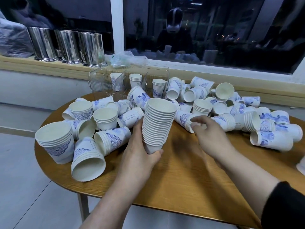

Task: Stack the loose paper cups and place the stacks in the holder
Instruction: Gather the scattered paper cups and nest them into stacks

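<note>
Tall cup stack (158, 126) upright (blue-patterned); loose cups (231, 109) scattered; clear holder (130, 80) behind.

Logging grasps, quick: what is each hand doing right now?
Left hand: closed around the tall cup stack.
Right hand: open, fingers spread over a lying cup, holding nothing.

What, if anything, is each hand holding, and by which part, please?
The left hand grips the tall cup stack near its base; the right hand holds nothing.
</note>
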The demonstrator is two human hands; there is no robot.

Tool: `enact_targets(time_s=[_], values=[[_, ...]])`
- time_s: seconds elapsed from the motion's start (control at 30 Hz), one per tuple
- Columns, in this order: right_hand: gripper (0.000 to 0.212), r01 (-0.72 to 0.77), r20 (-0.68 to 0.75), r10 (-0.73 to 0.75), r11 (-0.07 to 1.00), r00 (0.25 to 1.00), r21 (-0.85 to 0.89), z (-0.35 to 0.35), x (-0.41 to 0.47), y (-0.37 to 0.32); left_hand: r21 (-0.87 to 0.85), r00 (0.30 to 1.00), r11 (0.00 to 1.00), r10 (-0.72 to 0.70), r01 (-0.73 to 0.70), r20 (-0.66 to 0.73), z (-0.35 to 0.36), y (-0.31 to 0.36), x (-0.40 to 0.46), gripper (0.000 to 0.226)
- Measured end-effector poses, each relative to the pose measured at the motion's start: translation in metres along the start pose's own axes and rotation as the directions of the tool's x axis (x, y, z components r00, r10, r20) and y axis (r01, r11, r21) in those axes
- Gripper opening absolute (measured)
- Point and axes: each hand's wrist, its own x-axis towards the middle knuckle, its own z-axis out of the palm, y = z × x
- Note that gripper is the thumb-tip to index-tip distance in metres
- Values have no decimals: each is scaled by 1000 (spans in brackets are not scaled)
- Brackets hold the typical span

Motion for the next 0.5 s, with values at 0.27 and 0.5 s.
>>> enact_targets(time_s=[0.27, 0.5], values=[[27, -126, 60, 119, 984, 991, 124, 31, 18, 23, -35, 1000, 999, 4, -4, 1, 1, -1, 3, 92], [16, 43, -298, 20, 979, 954, 201, 7, 10, 0, -39, 1000, 999, 11, -11, 9, 2, -3, 5, 91]])
